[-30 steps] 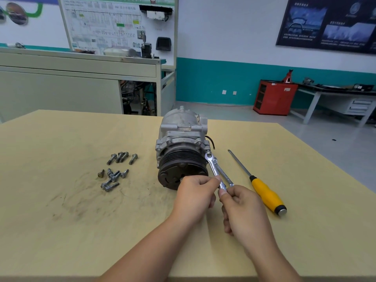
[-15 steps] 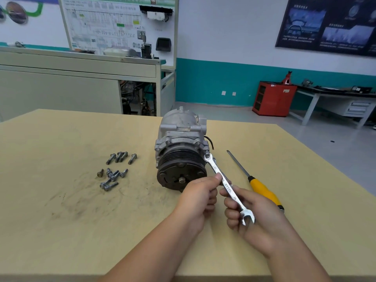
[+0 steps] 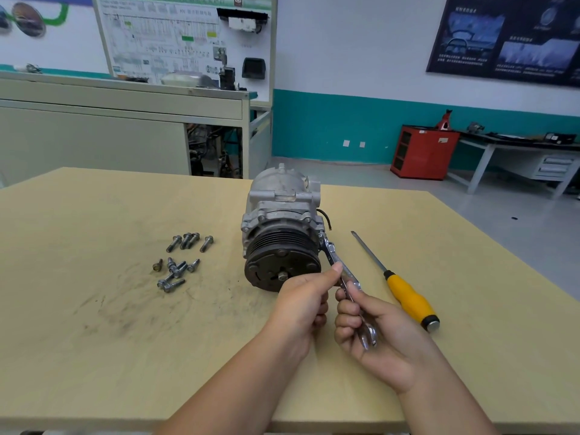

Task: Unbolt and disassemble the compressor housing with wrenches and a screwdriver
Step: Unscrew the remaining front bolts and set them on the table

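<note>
- The left hand (image 3: 301,309) is bare, with a short, plain thumbnail (image 3: 337,267).
- The right hand (image 3: 395,356) is bare too.
- The left forearm (image 3: 238,390) and right forearm (image 3: 445,409) are bare as well.

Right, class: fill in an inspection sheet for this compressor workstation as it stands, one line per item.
Surface: yellow table, dark smudges left of centre.
Job's things: compressor, pulley facing the person; wrench set on a bolt at its right flange; yellow-handled screwdriver lying to the right.
Clutter: loose bolts scattered left of the compressor.
Hands: left hand pinches the wrench shank; right hand grips its lower end.
Cables: short black wire stub on the compressor.
Surroundings: training board, red cabinet, grey workbench.
</note>
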